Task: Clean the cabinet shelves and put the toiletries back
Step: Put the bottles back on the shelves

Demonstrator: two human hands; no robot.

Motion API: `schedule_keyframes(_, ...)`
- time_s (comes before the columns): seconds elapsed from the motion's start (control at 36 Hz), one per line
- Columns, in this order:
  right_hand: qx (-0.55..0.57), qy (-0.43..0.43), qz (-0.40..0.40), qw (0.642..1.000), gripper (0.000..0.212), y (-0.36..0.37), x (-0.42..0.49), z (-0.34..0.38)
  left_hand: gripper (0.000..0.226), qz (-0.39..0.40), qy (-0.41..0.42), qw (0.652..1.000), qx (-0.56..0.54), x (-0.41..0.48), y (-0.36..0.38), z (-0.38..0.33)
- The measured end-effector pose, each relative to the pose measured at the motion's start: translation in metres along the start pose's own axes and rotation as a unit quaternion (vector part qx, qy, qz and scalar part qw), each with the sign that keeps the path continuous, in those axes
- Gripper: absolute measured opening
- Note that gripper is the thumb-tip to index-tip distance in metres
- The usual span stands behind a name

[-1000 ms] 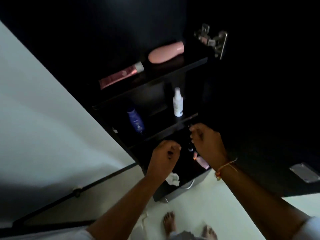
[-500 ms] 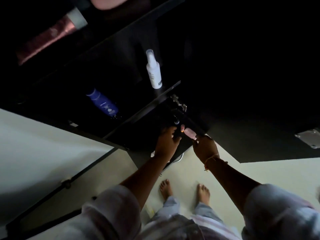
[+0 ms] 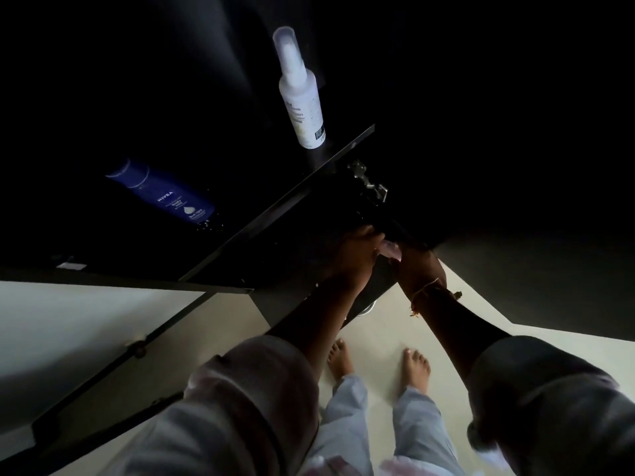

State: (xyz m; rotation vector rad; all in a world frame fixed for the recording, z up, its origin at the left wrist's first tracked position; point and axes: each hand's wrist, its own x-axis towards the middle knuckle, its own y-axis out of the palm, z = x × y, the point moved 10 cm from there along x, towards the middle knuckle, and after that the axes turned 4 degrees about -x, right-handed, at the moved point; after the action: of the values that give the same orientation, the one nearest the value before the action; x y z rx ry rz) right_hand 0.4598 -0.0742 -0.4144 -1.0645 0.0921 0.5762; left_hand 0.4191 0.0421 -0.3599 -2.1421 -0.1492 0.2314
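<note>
restocking, by the look of it: toiletries going back onto the lowest shelf (image 3: pixel 302 255) of the dark cabinet (image 3: pixel 285 304). right hand (image 3: pixel 417 266) down there, fingers pinching a small pink container (image 3: pixel 390 250) at the shelf's front right, just below the metal hinge (image 3: pixel 367 182). left hand (image 3: pixel 357 255) curled close against the same container — gripping it or only steadying it, impossible to tell in this gloom. likely calls next for standing the container well inside the edge, then letting go without tipping it; needs care with so little light.

on the shelf above: white spray bottle (image 3: pixel 302 91) upright near the front, smooth plastic, slim cylinder under a clear domed cap, printed label. blue nivea bottle (image 3: pixel 165 194) well to its left — glossy, round-shouldered. shelf boards flat and black, faintly shiny along the front lip (image 3: pixel 275 207). thread bracelet (image 3: pixel 429 291) on the right wrist. pale smooth floor (image 3: pixel 378 328) below, bare feet (image 3: pixel 340 359) on it.
</note>
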Motion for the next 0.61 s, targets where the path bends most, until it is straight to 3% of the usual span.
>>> schedule_keyframes(0.08,-0.022,0.000,0.001,1.000,0.029,0.002,0.002,-0.001,0.035,0.031,-0.001,0.999,-0.008,0.002,0.009,0.000)
schedule_keyframes(0.14,-0.022,0.000,-0.016,1.000,0.027,-0.002,0.004,0.000,0.034,0.004,-0.006,1.000,-0.011,0.003,0.009,0.005)
schedule_keyframes(0.25,0.071,0.050,-0.019,0.996,0.036,-0.003,0.002,-0.007,0.020,-0.002,-0.051,0.998,-0.029,-0.002,0.004,0.011)
schedule_keyframes(0.36,0.115,0.060,0.011,0.992,0.031,0.001,-0.001,-0.006,0.018,-0.013,-0.106,0.993,-0.057,-0.012,0.000,0.024)
schedule_keyframes(0.61,0.060,0.046,-0.002,0.997,0.032,-0.004,-0.011,-0.007,0.035,-0.144,-0.242,0.945,-0.167,-0.060,-0.033,0.062)
